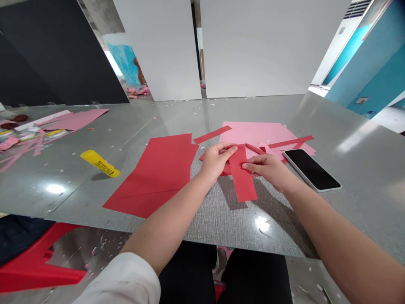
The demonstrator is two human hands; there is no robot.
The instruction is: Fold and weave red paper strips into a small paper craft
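Between my two hands is a red paper strip, raised over the grey table with its shadow below. My left hand pinches the strip near its upper end. My right hand grips its right edge between thumb and fingers. Behind the hands lie narrow red strips and scraps, partly covered by the fingers, on pink paper sheets. Large red paper sheets rest left of my left hand. One loose narrow red strip lies beyond them.
A yellow glue stick is at the left. A smartphone lies right of my right hand. Pink paper and strips cover the far left. White panels stand along the back edge; a red stool is at lower left.
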